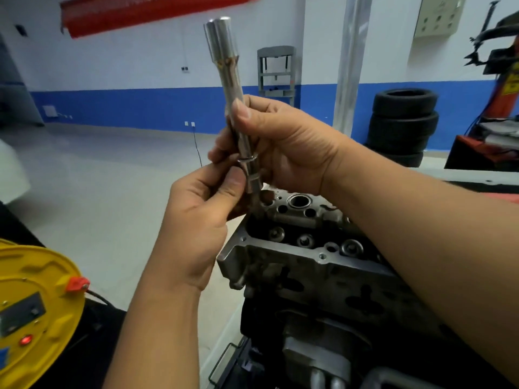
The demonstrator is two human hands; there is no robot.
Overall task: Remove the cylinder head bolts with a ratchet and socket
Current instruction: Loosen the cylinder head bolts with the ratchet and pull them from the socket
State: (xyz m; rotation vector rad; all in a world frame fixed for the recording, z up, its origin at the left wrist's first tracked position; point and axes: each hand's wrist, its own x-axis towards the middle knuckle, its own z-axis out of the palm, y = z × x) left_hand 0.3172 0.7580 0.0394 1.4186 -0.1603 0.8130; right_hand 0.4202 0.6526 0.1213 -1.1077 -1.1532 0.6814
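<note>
Upright, long socket [234, 99] sits gripped between both hands' fingers [241, 110].

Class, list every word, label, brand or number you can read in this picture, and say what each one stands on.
None can be read.
Red banner on the wall: no legible lettering.
Yellow patch on the red machine: marks blurred.
Yellow reel: grey plate too blurred.
Long socket in both hands: no visible marking.

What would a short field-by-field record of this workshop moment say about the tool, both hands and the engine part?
tool: long silver metal socket bar, upright, wide end up
right hand: right hand grips the bar's middle
left hand: left hand pinches its lower end
engine part: grey metal cylinder head below the hands
ratchet: none in view
background: stacked black tyres, yellow round reel
</note>
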